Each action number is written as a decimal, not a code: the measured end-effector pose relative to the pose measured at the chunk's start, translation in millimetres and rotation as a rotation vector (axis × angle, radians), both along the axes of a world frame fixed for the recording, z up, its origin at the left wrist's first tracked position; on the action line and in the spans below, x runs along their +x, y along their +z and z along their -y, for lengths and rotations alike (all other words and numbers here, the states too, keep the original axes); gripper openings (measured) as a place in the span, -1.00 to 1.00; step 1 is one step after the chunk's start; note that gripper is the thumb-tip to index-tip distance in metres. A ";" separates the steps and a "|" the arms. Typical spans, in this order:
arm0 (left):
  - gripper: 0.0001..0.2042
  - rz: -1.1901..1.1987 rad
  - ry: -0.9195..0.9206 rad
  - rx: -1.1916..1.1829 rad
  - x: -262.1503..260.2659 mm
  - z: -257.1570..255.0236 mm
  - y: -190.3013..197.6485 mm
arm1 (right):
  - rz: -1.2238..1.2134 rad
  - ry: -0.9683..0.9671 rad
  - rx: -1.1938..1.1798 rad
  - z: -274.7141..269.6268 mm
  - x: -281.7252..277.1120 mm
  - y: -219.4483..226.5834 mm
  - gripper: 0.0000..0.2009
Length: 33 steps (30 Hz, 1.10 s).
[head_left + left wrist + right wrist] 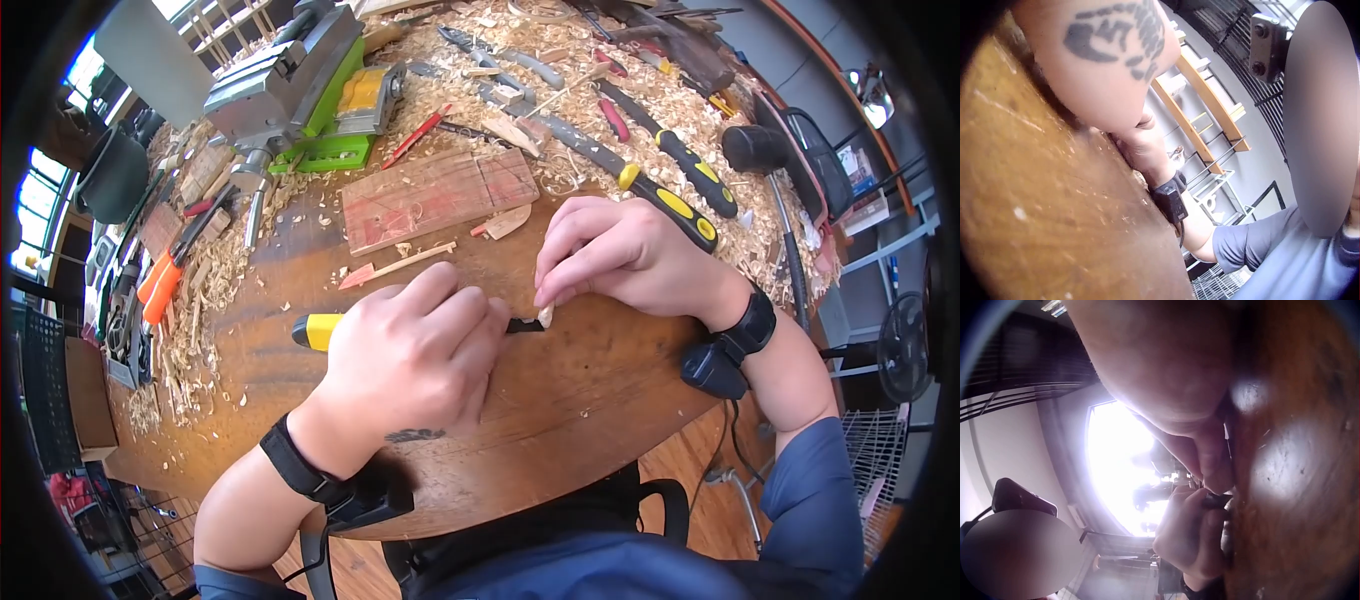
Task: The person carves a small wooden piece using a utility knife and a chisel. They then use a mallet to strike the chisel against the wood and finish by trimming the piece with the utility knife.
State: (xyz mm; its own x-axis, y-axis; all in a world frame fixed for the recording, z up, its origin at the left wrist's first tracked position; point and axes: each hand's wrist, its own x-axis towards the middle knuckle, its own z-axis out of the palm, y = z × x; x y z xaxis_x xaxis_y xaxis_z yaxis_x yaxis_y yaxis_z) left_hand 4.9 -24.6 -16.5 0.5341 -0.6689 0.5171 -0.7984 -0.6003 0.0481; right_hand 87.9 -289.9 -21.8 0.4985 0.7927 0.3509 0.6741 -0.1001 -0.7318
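Note:
My left hand is wrapped round a yellow-and-black knife low over the wooden table. Its black butt sticks out on the left and a short dark blade on the right; the fist covers the middle. My right hand pinches a small pale piece of wood between thumb and fingertips, right at the blade's tip. In the right wrist view, both hands meet close above the tabletop, with the dark blade between them. The left wrist view shows mostly forearm and table.
Beyond the hands lie a marked reddish board, a thin stick with a red tip and a small carved piece. Shavings surround a rasp and a mallet. A green vise stands back left, near orange-handled pliers.

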 end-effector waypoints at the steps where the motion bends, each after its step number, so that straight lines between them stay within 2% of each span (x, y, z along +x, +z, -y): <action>1: -0.69 0.001 0.004 -0.025 1.0 -0.5 0.3 | 0.001 0.000 -0.001 -0.2 0.3 0.2 -0.86; 11: -0.71 -0.004 0.021 -0.110 2.5 2.9 5.3 | 0.030 -0.006 -0.039 -0.4 -0.8 -0.1 -0.83; 21: -0.69 0.019 0.039 -0.061 4.7 1.5 5.4 | 0.031 -0.011 0.015 -1.1 -0.6 -2.8 -0.82; 26: -0.74 -0.077 0.052 -0.101 2.7 4.4 4.2 | 0.021 -0.011 0.020 -0.7 -1.1 -2.3 -0.81; 33: -0.73 -0.087 0.035 -0.062 -0.3 5.4 5.1 | 0.011 -0.017 0.033 -1.0 -1.9 -4.9 -0.81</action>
State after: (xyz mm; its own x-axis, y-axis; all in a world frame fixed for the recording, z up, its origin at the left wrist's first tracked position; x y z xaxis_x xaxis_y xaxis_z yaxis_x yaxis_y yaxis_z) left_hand 4.6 -30.1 -11.4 0.6008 -0.6176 0.5076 -0.7685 -0.6211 0.1538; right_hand 86.0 -288.9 -26.7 0.5083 0.7718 0.3821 0.6803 -0.0878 -0.7277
